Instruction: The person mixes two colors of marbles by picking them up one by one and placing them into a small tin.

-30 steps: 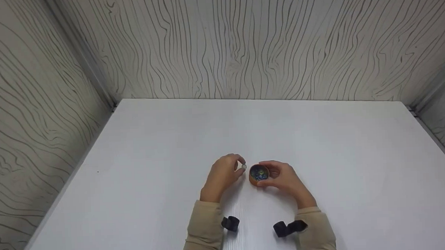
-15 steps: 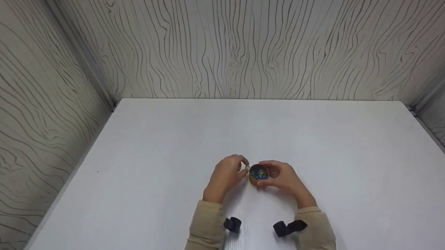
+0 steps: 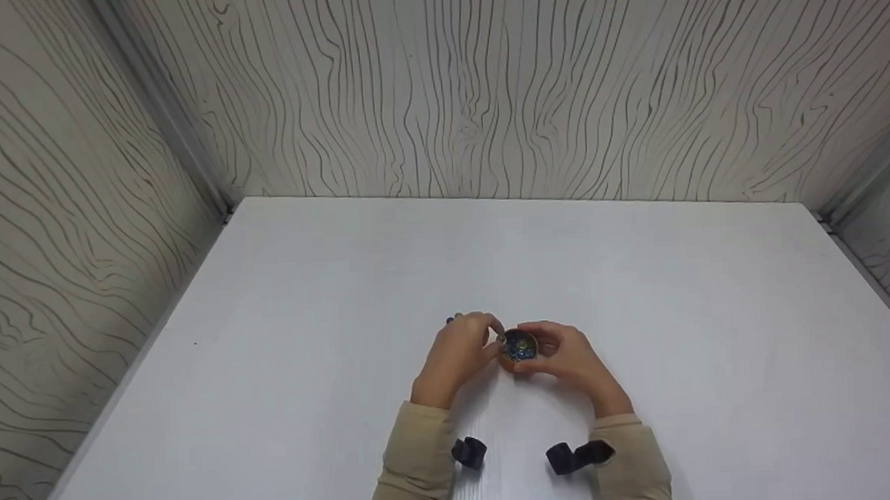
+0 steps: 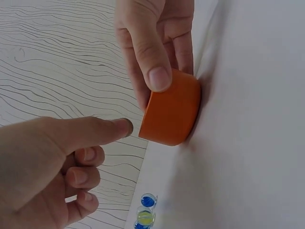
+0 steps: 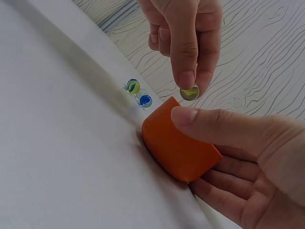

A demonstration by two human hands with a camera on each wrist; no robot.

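Upright orange cup point(image 5: 177, 145); yellow-swirled clear marble point(image 5: 189, 94) above its rim

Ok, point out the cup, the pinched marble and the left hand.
Cup point(image 5: 176, 145), right wrist view: middle of its outer wall.
Pinched marble point(image 5: 190, 94), right wrist view: its exposed lower part.
Left hand point(image 3: 456, 357), head view: back of the hand.

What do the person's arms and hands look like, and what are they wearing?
The left hand and right hand wear no gloves. The left sleeve and right sleeve are tan, with no pattern I can see. A small, chunky black gadget sticks out beside each sleeve, probably a wrist camera.
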